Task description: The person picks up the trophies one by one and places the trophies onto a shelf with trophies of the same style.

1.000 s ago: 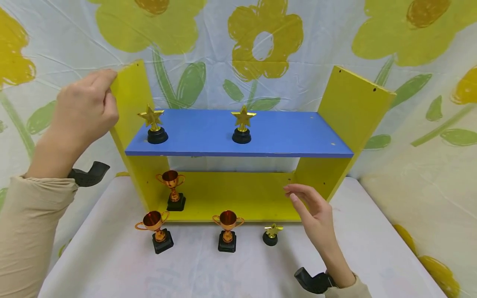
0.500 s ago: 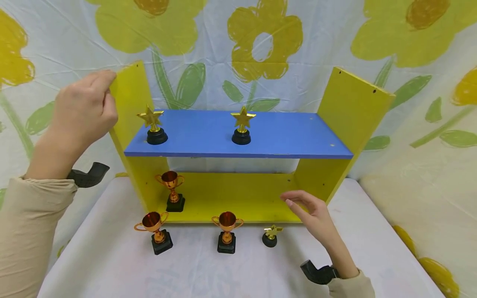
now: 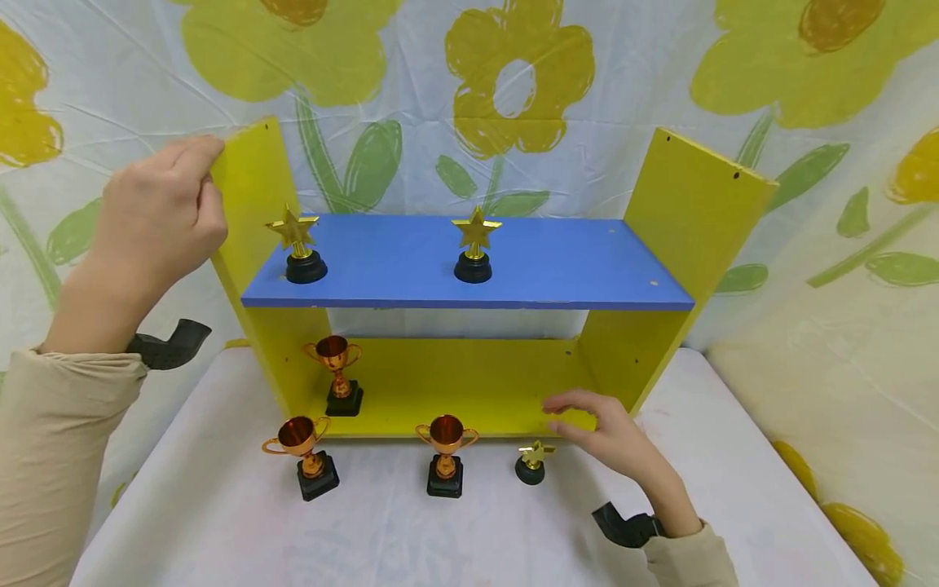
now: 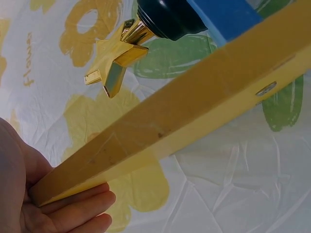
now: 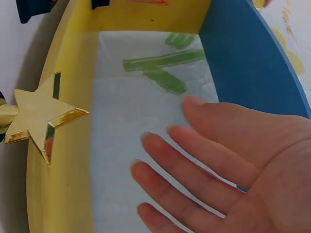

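On the head feed I see the left hand (image 3: 157, 212) at the top of the shelf's left panel (image 3: 257, 179), its fingertips hidden; the left wrist feed gives me those fingers curled round the panel's edge, gripping it, plus a screw head (image 4: 266, 88) farther along. The right hand (image 3: 605, 432) has its fingers loosely curved in the head feed; its wrist feed shows me them spread apart, with the gold face of the small star (image 3: 531, 470) nearby. That star stands on the table before the lower board (image 3: 455, 383). Only the head feed gives me the whole layout: two stars on the blue board (image 3: 572, 261), one cup (image 3: 341, 391) on the lower board, two cups on the table. Lettering (image 4: 28, 58) on the backdrop seems to read "flower" in both wrist feeds; faint bluish marks on the tablecloth (image 3: 220, 530) I can't make out.
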Action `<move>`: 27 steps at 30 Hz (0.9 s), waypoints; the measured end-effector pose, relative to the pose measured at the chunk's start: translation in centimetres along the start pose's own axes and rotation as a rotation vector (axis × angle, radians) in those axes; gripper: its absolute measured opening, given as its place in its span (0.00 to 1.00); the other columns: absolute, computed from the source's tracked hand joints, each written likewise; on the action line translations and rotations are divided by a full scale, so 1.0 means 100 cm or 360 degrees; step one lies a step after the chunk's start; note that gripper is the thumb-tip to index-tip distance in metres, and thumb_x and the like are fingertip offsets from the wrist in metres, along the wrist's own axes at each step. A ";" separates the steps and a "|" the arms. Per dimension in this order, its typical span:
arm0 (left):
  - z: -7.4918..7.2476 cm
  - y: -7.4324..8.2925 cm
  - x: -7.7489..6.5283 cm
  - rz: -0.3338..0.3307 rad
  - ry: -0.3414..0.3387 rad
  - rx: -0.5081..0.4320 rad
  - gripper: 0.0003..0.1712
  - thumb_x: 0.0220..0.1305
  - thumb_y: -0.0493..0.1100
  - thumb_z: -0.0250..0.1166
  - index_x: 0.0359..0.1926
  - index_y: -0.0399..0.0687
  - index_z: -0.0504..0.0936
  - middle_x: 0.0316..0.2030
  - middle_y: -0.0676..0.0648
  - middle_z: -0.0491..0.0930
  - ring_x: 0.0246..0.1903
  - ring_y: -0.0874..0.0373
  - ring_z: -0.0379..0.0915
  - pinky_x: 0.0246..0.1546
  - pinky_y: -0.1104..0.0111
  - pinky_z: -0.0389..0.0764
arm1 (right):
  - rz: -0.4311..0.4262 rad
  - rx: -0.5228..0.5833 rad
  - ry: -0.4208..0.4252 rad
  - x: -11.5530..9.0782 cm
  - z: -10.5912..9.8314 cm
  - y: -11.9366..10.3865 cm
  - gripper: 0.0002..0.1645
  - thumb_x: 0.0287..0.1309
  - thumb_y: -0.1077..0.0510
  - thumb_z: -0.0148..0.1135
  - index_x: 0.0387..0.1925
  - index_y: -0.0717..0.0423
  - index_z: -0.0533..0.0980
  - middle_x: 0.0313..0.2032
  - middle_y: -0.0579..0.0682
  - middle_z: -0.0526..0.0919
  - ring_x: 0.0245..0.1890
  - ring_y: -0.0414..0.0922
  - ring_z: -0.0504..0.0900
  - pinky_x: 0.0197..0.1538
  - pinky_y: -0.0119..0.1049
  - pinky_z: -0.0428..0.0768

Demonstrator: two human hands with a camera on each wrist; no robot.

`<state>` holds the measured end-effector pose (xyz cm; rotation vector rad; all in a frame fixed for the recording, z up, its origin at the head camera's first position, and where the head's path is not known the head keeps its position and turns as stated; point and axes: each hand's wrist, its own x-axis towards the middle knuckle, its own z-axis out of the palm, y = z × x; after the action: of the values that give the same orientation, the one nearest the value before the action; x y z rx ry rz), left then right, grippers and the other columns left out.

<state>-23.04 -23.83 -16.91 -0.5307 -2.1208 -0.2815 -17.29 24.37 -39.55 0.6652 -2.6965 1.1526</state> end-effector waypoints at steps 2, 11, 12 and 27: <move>0.000 0.000 0.000 -0.0003 -0.0004 -0.0004 0.24 0.61 0.32 0.42 0.54 0.29 0.77 0.51 0.30 0.79 0.50 0.30 0.75 0.43 0.34 0.71 | -0.0001 -0.0020 -0.0061 0.000 0.001 0.000 0.14 0.59 0.58 0.69 0.48 0.52 0.83 0.47 0.43 0.85 0.50 0.47 0.82 0.55 0.50 0.78; 0.000 0.001 0.000 0.0000 0.0001 -0.0008 0.25 0.61 0.32 0.42 0.54 0.29 0.77 0.51 0.30 0.79 0.49 0.29 0.75 0.43 0.34 0.71 | 0.0044 0.0018 -0.0295 0.000 0.005 0.008 0.17 0.55 0.59 0.72 0.47 0.54 0.83 0.46 0.47 0.85 0.50 0.54 0.81 0.53 0.58 0.77; 0.000 0.001 0.000 0.0001 0.0001 -0.0006 0.25 0.61 0.32 0.42 0.54 0.29 0.77 0.51 0.30 0.79 0.50 0.29 0.75 0.43 0.34 0.72 | 0.0059 0.0020 -0.0322 0.000 0.005 0.009 0.17 0.54 0.59 0.72 0.47 0.54 0.83 0.46 0.47 0.86 0.49 0.54 0.81 0.53 0.56 0.78; -0.002 0.000 0.000 0.0023 0.0025 -0.0005 0.24 0.61 0.32 0.42 0.53 0.28 0.77 0.50 0.30 0.79 0.47 0.29 0.76 0.40 0.34 0.72 | 0.0050 -0.0018 -0.0335 0.005 0.021 0.014 0.10 0.51 0.59 0.74 0.37 0.55 0.85 0.37 0.44 0.86 0.39 0.47 0.83 0.45 0.47 0.82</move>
<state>-22.89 -23.94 -16.78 -0.5437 -2.1007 -0.2797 -18.28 23.59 -41.81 0.7863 -2.8941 1.1320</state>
